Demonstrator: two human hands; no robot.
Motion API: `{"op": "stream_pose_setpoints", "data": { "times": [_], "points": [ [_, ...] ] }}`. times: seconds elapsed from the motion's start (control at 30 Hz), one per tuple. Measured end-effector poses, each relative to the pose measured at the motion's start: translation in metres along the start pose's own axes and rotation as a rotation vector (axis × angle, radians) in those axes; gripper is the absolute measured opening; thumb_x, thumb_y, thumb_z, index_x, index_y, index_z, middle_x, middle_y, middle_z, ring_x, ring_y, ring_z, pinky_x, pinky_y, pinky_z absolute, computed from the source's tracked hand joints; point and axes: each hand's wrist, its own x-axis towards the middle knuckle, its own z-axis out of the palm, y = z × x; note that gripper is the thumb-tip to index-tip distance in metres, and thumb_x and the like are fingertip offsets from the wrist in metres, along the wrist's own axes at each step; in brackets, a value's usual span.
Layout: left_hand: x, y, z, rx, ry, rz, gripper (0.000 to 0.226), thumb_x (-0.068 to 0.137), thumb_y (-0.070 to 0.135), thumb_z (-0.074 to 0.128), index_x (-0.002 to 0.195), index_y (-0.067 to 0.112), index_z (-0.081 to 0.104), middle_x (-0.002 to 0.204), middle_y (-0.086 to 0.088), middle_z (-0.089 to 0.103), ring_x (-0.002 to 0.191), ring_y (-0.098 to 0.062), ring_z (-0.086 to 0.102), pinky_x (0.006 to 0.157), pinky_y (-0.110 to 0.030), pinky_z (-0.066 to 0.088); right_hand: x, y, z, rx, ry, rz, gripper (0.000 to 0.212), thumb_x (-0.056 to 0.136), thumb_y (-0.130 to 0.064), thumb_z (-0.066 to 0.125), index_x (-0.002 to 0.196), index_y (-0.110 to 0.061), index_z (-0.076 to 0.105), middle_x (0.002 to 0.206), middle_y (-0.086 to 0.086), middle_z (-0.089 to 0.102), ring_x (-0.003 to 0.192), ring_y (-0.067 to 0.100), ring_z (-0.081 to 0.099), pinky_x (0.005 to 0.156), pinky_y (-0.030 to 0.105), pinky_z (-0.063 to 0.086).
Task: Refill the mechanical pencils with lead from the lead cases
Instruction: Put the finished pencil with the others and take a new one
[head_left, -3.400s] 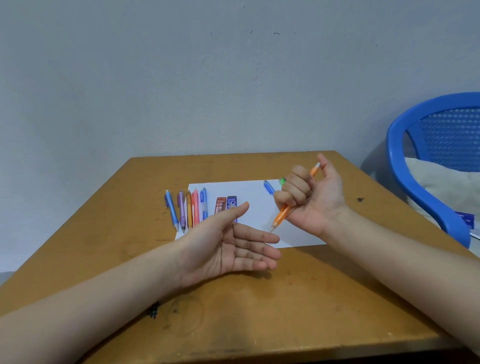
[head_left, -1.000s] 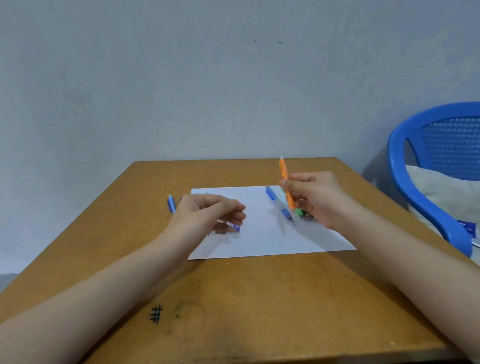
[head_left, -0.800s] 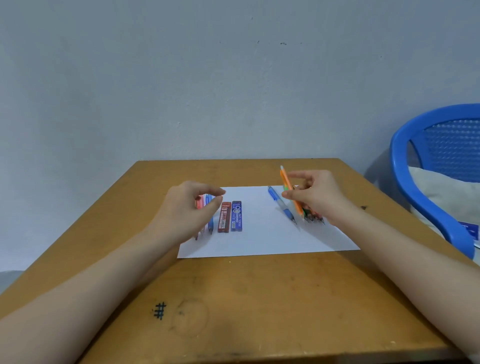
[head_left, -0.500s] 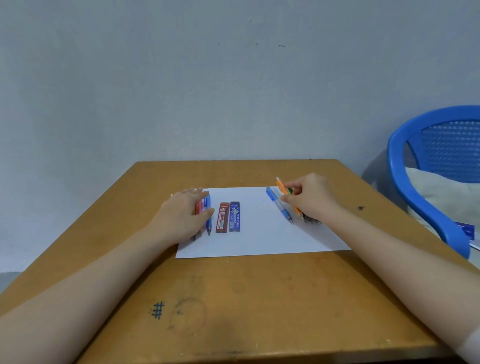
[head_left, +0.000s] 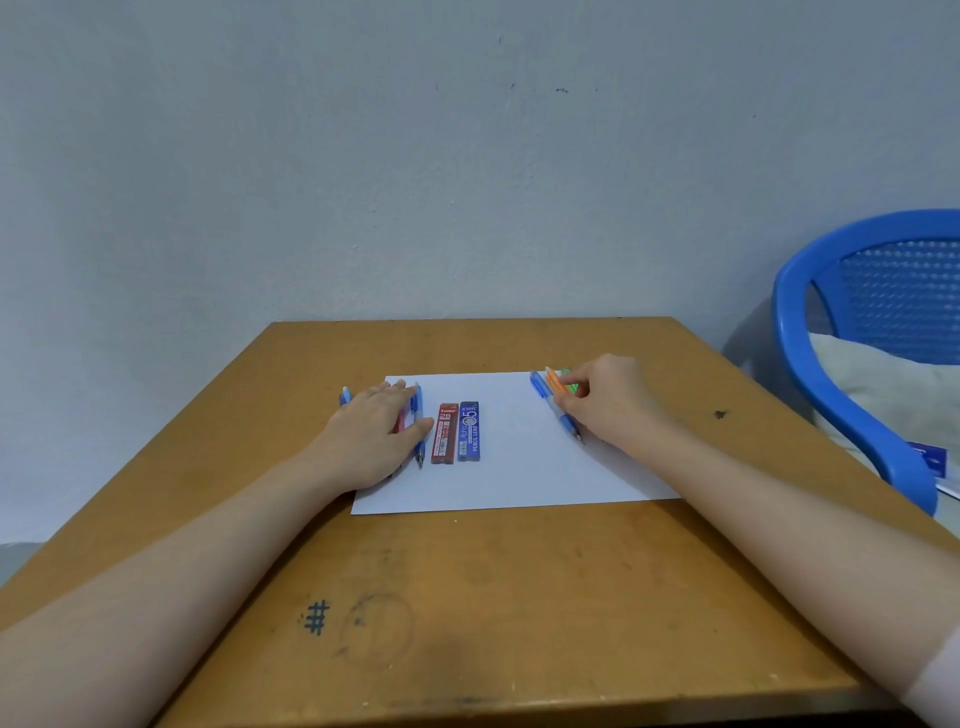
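Note:
A white sheet of paper (head_left: 519, 467) lies on the wooden table (head_left: 493, 597). At its middle sit a red lead case (head_left: 444, 434) and a blue lead case (head_left: 469, 431), side by side. My left hand (head_left: 371, 431) rests flat on a row of pencils at the paper's left edge; a blue pencil (head_left: 418, 415) shows beside the thumb and another blue pencil (head_left: 344, 396) sticks out on the far left. My right hand (head_left: 610, 402) pinches the orange pencil (head_left: 555, 382), which lies low on the paper between a blue pencil (head_left: 540, 387) and a green pencil (head_left: 570, 384).
A blue plastic chair (head_left: 841, 389) with a pale cushion (head_left: 893, 384) stands close to the table's right side. A grey wall rises behind the table's far edge. A hash mark (head_left: 317, 617) is drawn near the front.
My right hand has lowered the orange pencil from upright down onto the paper beside the blue and green ones. My left hand has moved left and settled flat on the pencil row.

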Motion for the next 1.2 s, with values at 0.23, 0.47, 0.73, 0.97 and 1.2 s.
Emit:
{"op": "stream_pose_setpoints", "data": {
  "times": [0.23, 0.47, 0.73, 0.97, 1.2],
  "points": [
    [-0.002, 0.001, -0.001, 0.0, -0.001, 0.002, 0.06, 0.099, 0.045, 0.036, 0.15, 0.018, 0.021, 0.158, 0.0, 0.019, 0.146, -0.015, 0.012, 0.117, -0.038, 0.013, -0.002, 0.0, -0.001, -0.02, -0.005, 0.003, 0.025, 0.088, -0.021, 0.062, 0.11, -0.014, 0.071, 0.096, 0.008, 0.07, 0.075, 0.018, 0.06, 0.07, 0.032, 0.05],
    [-0.004, 0.0, -0.001, -0.126, 0.039, 0.015, 0.054, 0.1, 0.039, 0.038, 0.148, 0.017, 0.028, 0.156, 0.0, 0.024, 0.145, -0.015, 0.016, 0.116, -0.035, 0.015, -0.009, -0.007, -0.004, 0.004, -0.009, 0.019, 0.024, 0.091, -0.022, 0.058, 0.111, -0.012, 0.069, 0.08, 0.01, 0.069, 0.06, 0.02, 0.062, 0.056, 0.026, 0.05],
    [-0.003, -0.009, -0.004, -0.158, 0.144, -0.029, 0.047, 0.101, 0.034, 0.039, 0.145, 0.018, 0.037, 0.152, -0.001, 0.034, 0.142, -0.017, 0.025, 0.114, -0.034, 0.019, -0.018, -0.048, -0.014, 0.256, -0.032, -0.064, 0.015, 0.089, -0.015, 0.062, 0.091, -0.007, 0.075, 0.08, -0.001, 0.068, 0.066, 0.012, 0.058, 0.055, 0.02, 0.045],
    [-0.005, -0.007, -0.005, -0.146, 0.133, -0.065, 0.046, 0.101, 0.034, 0.039, 0.143, 0.015, 0.04, 0.148, -0.004, 0.04, 0.138, -0.021, 0.033, 0.111, -0.036, 0.027, -0.006, -0.099, 0.0, 0.253, -0.203, -0.204, 0.025, 0.088, -0.017, 0.064, 0.112, -0.013, 0.07, 0.09, 0.001, 0.065, 0.076, 0.007, 0.054, 0.064, 0.017, 0.039],
    [-0.004, -0.008, -0.005, -0.164, 0.108, -0.074, 0.047, 0.099, 0.033, 0.042, 0.141, 0.013, 0.041, 0.142, -0.005, 0.047, 0.131, -0.021, 0.04, 0.108, -0.037, 0.033, 0.023, -0.122, 0.038, 0.198, -0.315, -0.121, 0.033, 0.086, -0.016, 0.065, 0.116, -0.005, 0.066, 0.12, 0.012, 0.064, 0.107, 0.023, 0.061, 0.081, 0.025, 0.047]
  ]
}}
